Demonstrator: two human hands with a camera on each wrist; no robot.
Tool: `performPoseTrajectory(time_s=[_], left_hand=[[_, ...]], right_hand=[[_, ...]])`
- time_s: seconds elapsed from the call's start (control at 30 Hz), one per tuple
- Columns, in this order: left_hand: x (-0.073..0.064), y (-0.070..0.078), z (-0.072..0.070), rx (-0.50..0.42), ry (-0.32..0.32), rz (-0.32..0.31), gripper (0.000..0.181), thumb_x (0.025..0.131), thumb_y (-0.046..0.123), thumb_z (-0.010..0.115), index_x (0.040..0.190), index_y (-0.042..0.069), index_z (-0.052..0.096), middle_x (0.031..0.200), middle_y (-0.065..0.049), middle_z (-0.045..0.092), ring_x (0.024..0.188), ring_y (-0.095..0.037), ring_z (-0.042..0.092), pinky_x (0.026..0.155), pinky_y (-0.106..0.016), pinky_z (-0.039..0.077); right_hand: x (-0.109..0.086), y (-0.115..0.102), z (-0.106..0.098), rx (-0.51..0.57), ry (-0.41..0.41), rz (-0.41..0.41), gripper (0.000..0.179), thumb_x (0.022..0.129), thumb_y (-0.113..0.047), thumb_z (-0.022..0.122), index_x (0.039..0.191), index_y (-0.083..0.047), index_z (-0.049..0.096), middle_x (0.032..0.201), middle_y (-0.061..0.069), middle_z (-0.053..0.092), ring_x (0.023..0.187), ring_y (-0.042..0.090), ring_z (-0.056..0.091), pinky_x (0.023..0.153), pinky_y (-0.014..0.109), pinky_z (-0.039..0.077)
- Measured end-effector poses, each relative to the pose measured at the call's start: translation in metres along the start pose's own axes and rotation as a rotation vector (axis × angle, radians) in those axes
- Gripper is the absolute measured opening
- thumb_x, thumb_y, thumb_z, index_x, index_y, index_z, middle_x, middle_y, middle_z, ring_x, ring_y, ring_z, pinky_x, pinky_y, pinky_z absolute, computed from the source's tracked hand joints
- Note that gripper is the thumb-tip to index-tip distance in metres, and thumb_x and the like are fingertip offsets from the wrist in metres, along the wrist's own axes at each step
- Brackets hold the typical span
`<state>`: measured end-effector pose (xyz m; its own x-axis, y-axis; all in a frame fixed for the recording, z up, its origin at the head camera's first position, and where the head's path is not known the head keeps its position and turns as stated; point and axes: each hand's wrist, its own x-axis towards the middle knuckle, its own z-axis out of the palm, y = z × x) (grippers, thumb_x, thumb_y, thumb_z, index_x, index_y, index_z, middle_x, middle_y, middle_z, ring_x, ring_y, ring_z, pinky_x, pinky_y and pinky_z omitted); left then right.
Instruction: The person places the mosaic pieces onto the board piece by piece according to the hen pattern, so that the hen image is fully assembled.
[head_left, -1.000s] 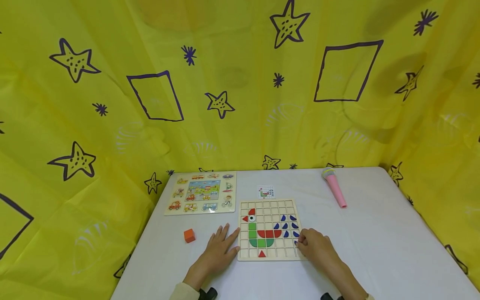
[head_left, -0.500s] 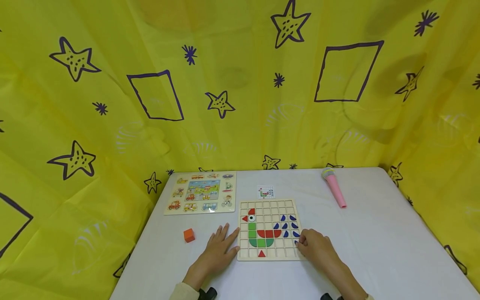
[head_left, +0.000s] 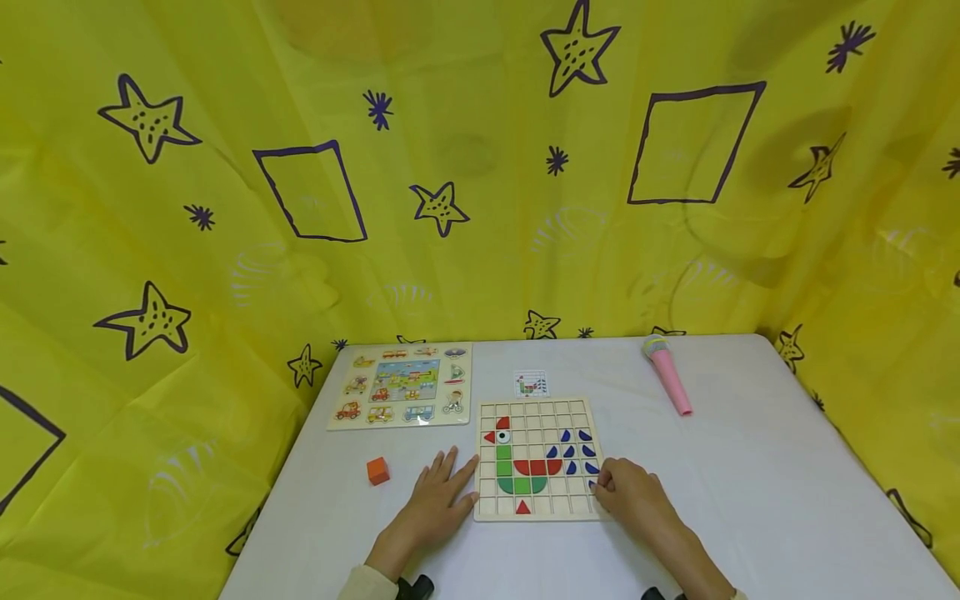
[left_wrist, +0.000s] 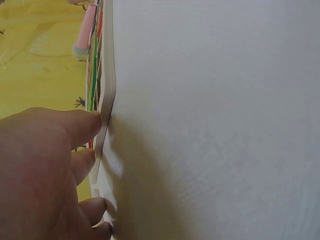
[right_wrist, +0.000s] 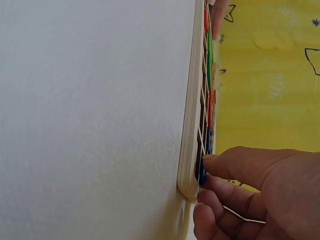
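Observation:
A wooden grid board lies on the table, with red, green and blue flat pieces forming a bird. My left hand rests at its left side, fingers spread, thumb touching the board's edge in the left wrist view. At the lower right of the board, my right hand pinches a blue piece between thumb and index finger; the piece is mostly hidden in the head view. Several blue half-round pieces sit in nearby cells. A red triangle lies in the bottom row.
Behind the board lies a small picture card of a similar bird. A vehicle puzzle board is at the back left, an orange cube in front of it. A pink toy microphone lies at the back right. Yellow curtain surrounds the table.

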<state>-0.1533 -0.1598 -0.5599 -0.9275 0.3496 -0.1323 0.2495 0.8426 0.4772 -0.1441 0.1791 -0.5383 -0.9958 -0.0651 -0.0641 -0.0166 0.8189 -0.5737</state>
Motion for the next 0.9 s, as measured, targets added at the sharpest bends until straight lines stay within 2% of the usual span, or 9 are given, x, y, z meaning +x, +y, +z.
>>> performPoseTrajectory(time_s=[0.2,0.4,0.6,0.9], left_hand=[[0.001,-0.001,0.000,0.003,0.003,0.010,0.061,0.108,0.044,0.054,0.164,0.025,0.041,0.174,-0.019,0.025,0.161,-0.046,0.016,0.128,-0.069,0.015],[0.001,-0.001,0.001,0.013,0.005,0.013,0.061,0.108,0.044,0.054,0.164,0.024,0.041,0.173,-0.019,0.025,0.161,-0.046,0.017,0.127,-0.069,0.016],[0.002,-0.001,0.000,0.017,0.005,0.014,0.061,0.107,0.044,0.055,0.164,0.024,0.041,0.173,-0.019,0.026,0.161,-0.046,0.017,0.127,-0.069,0.016],[0.001,0.000,-0.001,0.002,0.002,0.010,0.061,0.107,0.044,0.055,0.164,0.025,0.042,0.173,-0.019,0.025,0.161,-0.047,0.016,0.127,-0.070,0.015]], right_hand=[[0.000,0.000,-0.002,0.021,-0.011,0.012,0.015,0.089,-0.011,0.080,0.083,-0.012,0.066,0.076,-0.003,0.060,0.073,0.016,0.052,0.072,0.037,0.039],[0.000,0.001,-0.004,0.083,-0.039,0.046,0.014,0.089,-0.007,0.079,0.086,-0.010,0.066,0.079,0.000,0.060,0.075,0.018,0.053,0.068,0.033,0.044],[-0.003,0.008,-0.005,0.134,-0.047,0.042,0.012,0.088,-0.003,0.076,0.087,-0.009,0.066,0.081,0.000,0.061,0.077,0.017,0.055,0.068,0.032,0.047],[-0.002,0.013,-0.006,0.089,-0.024,0.013,0.012,0.088,-0.008,0.079,0.088,-0.010,0.067,0.080,-0.001,0.061,0.076,0.015,0.054,0.068,0.031,0.047]])
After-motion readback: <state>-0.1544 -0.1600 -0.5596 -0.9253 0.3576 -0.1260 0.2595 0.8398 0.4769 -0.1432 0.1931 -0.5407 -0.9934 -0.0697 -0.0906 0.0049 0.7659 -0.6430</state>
